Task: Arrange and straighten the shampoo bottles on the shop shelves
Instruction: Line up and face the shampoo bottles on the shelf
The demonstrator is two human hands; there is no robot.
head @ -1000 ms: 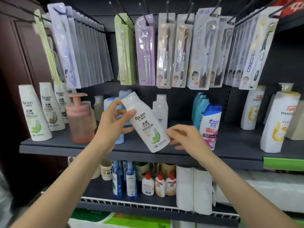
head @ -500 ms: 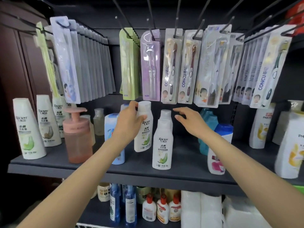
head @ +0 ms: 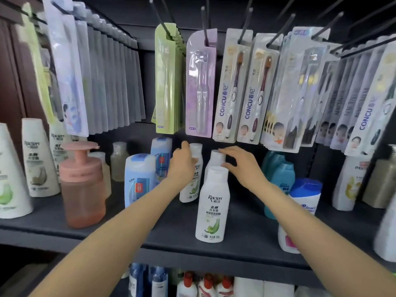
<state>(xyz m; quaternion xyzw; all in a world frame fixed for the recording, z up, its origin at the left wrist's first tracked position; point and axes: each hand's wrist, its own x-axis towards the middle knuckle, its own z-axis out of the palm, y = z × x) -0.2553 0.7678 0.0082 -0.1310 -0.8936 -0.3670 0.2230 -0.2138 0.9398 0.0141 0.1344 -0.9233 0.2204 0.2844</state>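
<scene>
A dark grey shelf (head: pixel 246 239) runs across the view, backed by a black panel (head: pixel 147 56) that rises behind it toward 12 o'clock. Black metal pegs (head: pixel 245 22) stick out of that panel along the top, and packs of toothbrushes (head: pixel 227 86) hang from them in rows. At 9 o'clock a dark reddish-brown wooden wall (head: pixel 10 82) stands beside the unit, and at 6 o'clock a lower shelf (head: pixel 278 290) shows under the front edge in dimmer light.

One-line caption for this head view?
Left hand grips a rear Raclen shampoo bottle; right hand touches another's cap behind the front bottle.
</scene>
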